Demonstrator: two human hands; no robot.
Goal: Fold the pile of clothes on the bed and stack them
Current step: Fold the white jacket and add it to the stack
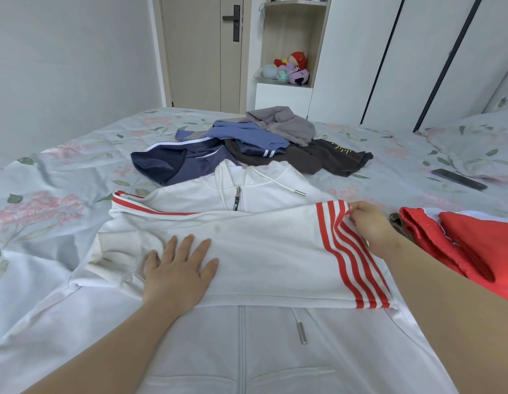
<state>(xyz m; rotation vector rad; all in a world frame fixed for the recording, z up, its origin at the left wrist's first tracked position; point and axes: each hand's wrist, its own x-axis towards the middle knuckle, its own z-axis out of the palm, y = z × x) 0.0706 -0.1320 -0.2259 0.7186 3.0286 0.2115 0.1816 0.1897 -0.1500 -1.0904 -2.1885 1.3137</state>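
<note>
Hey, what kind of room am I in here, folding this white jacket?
Most likely a home bedroom: a bed with a floral sheet, a matching pillow at the right, tall white wardrobe doors behind it, and plush toys on a shelf beside the door.

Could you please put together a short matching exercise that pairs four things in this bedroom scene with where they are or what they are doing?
Things:
1. left hand
2. right hand
3. phone
4. plush toys

Places or states:
A. on the shelf
B. pinches the red-striped sleeve
C. on the bed beside the pillow
D. pressed flat on the white jacket

Pairs: 1-D, 2-B, 3-C, 4-A
</note>
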